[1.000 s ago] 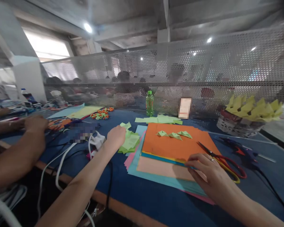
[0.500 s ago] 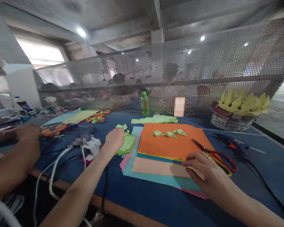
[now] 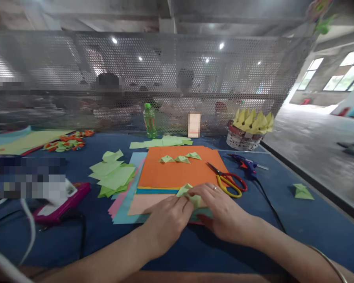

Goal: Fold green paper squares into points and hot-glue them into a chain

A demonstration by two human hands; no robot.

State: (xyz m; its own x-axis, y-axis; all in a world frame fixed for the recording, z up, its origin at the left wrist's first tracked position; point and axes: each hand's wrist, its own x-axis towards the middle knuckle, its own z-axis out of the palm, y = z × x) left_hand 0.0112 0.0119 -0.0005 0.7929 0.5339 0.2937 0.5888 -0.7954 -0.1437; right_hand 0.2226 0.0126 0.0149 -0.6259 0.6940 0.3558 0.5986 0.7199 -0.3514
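Pinching a light green paper piece [image 3: 185, 190] at the lower middle of the frame, my left hand [image 3: 171, 220] has its fingers drawn together on it, and my right hand [image 3: 221, 210] curls over its other side, fingers bent and nearly closed. Both are over the near edge of the paper stack [image 3: 171, 169], whose orange top sheet carries three folded green pieces [image 3: 182, 159] and part of the scissors [image 3: 224, 180]. Loose green squares [image 3: 115, 175] lie left of it on the blue-covered table [image 3: 153, 251]. Behind stand a green bottle [image 3: 150, 121] and a perforated metal screen [image 3: 165, 70]; windows [image 3: 346, 70] show at upper right.
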